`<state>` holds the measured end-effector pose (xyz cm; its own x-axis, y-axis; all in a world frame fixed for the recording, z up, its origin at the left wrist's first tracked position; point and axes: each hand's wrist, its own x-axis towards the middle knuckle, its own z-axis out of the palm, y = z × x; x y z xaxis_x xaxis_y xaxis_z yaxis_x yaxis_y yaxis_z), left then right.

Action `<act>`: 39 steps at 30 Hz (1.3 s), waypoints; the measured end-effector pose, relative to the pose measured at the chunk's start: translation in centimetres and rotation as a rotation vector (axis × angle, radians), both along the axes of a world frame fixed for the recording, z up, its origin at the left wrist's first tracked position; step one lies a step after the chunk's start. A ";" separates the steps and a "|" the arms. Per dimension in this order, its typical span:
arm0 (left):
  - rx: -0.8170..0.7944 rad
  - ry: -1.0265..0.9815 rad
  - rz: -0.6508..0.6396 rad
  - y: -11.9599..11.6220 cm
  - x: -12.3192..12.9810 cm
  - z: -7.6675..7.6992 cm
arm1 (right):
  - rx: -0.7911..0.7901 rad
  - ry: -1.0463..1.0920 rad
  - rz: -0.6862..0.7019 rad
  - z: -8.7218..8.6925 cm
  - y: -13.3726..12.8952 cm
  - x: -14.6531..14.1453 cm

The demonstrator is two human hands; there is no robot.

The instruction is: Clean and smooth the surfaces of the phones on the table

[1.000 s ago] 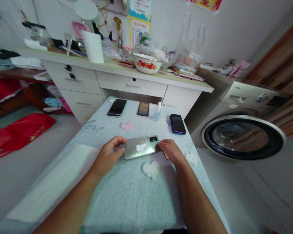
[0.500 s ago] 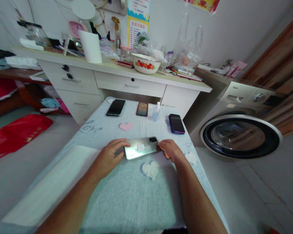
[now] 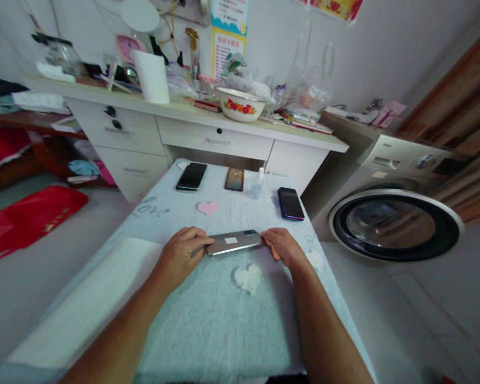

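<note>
A silver smartphone (image 3: 237,243) is held lengthwise over the table, back side up and tilted, with a white label on its back and a dark camera block near its right end. My left hand (image 3: 185,249) grips its left end between thumb and fingers. At the right end, my right hand (image 3: 283,245) is closed around a small orange piece, perhaps a cloth (image 3: 274,252), and its fingertips touch the phone's edge. Most of the orange piece is hidden by the fingers.
Beyond the hands lie a black phone (image 3: 192,177), a brown phone case (image 3: 234,180), a clear spray bottle (image 3: 256,184) and a dark purple-edged phone (image 3: 290,204). A white strip (image 3: 88,304) lies along the table's left side. A washing machine (image 3: 378,160) stands at right, a cluttered desk (image 3: 208,125) behind.
The phone has tipped, so its back looks narrower and darker and its near long edge shows. Both hands keep their places at its ends.
</note>
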<state>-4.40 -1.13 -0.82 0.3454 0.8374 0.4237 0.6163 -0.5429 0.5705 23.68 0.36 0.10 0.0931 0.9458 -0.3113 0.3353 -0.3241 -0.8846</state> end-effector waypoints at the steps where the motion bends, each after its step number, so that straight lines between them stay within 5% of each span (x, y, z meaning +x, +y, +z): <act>1: -0.007 0.000 -0.002 0.0 0.0 0.0 | 0.018 0.001 -0.011 -0.1 0.1 0.0; 11: -0.042 0.090 0.019 -0.2 0.3 0.7 | 0.325 0.139 -0.079 0.2 0.0 -0.6; 23: -0.163 0.096 0.030 -0.4 0.6 0.7 | 0.707 -0.155 -0.072 -1.1 -0.3 -1.5; 29: -0.184 0.072 0.048 -0.4 0.7 0.4 | 0.789 -0.400 -0.025 -0.8 -0.6 -2.0; 39: -0.190 0.075 0.007 -0.5 1.0 0.4 | 0.840 -0.495 0.085 -0.4 -1.6 -4.0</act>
<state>-3.42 -1.63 -0.43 0.3642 0.9021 0.2314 0.6638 -0.4258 0.6149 19.70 -1.22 -0.34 -0.0466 0.8512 0.5228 0.7240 0.3893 -0.5694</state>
